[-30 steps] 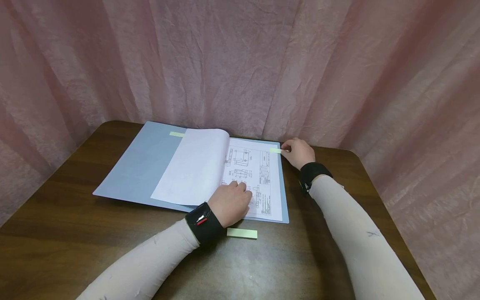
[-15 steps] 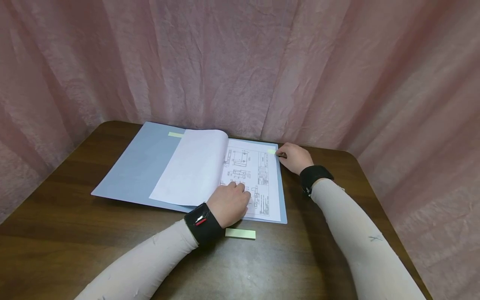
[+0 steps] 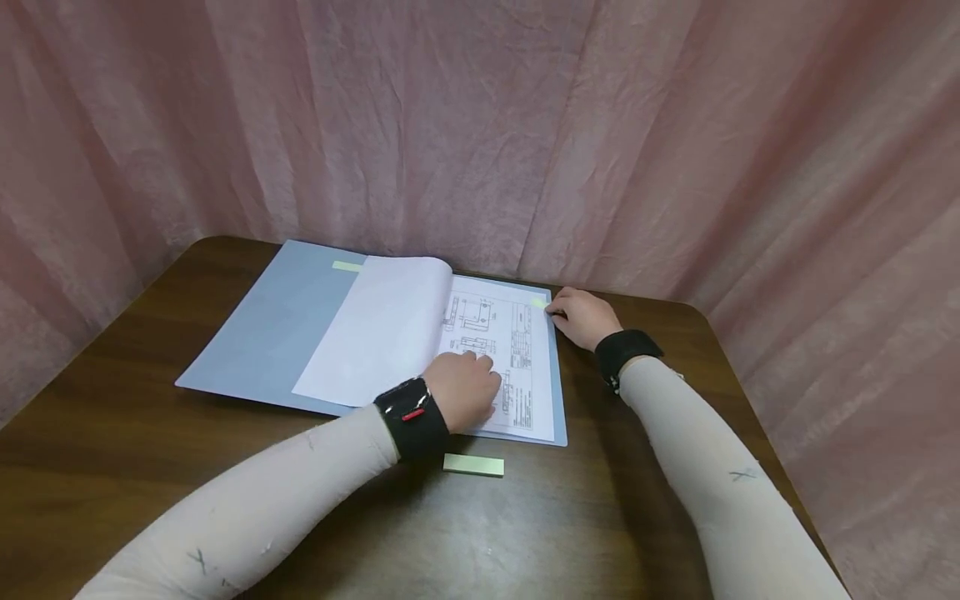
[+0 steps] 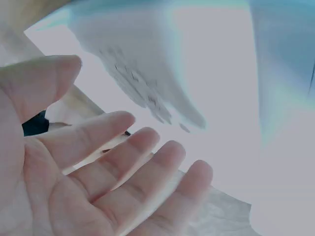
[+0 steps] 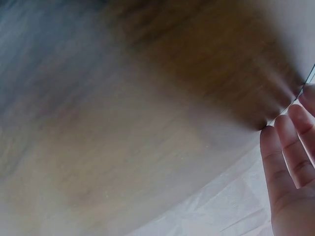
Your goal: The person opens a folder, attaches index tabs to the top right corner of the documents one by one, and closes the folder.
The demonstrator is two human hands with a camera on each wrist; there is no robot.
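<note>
A blue folder (image 3: pixel 262 325) lies open on the brown table (image 3: pixel 150 467). A blank white page (image 3: pixel 382 333) is turned over to the left, and a sheet with technical drawings (image 3: pixel 517 358) is uppermost on the right. My left hand (image 3: pixel 468 387) rests flat on the lower part of that sheet, fingers relaxed and holding nothing (image 4: pixel 98 172). At the sheet's top right corner my right hand (image 3: pixel 581 317) presses its fingertips on a small green sticky tab (image 3: pixel 538 302). The right wrist view shows its fingers (image 5: pixel 290 167) nearly straight against blurred table.
A pad of green sticky tabs (image 3: pixel 472 465) lies on the table just in front of the folder, beside my left wrist. Another green tab (image 3: pixel 347 266) sticks to the folder's left cover. A pink curtain (image 3: pixel 480 125) hangs close behind and to both sides.
My right hand carried the green tab leftward from beyond the folder's edge onto the sheet's top right corner and now presses it. The left hand stayed on the sheet.
</note>
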